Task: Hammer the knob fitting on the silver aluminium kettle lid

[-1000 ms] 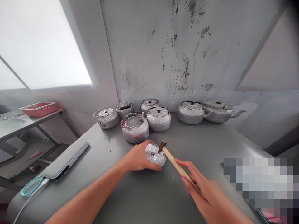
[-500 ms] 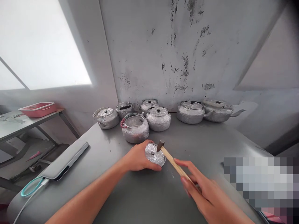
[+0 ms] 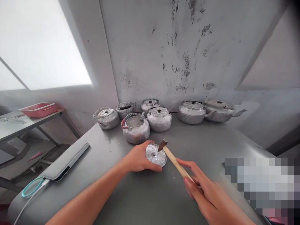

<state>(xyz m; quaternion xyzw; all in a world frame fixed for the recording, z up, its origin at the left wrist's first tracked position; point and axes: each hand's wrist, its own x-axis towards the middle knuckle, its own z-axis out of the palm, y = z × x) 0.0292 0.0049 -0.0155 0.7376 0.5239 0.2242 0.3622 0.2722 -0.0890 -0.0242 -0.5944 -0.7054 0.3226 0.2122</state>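
A round, dimpled silver lid (image 3: 155,157) with a small hole in its middle is tilted up over the grey table. My left hand (image 3: 142,158) grips it by the left edge, thumb along the lower rim. My right hand (image 3: 199,184) is closed round the wooden handle of a small hammer (image 3: 174,161), index finger along the handle. The dark hammer head is over the lid's upper right part; whether it touches is unclear. Just behind my left hand stands an open kettle (image 3: 136,129) with a red and green wrapped handle.
Several silver kettles (image 3: 159,120) stand along the wall at the back of the table (image 3: 201,147). A grey-white power bank (image 3: 65,159) with a cable lies at the left. A pink basket (image 3: 41,111) sits on a side table.
The hammer head has shifted slightly up and to the right, and my right hand has moved a little to the right with it. My left hand and the lid look nearly unchanged.
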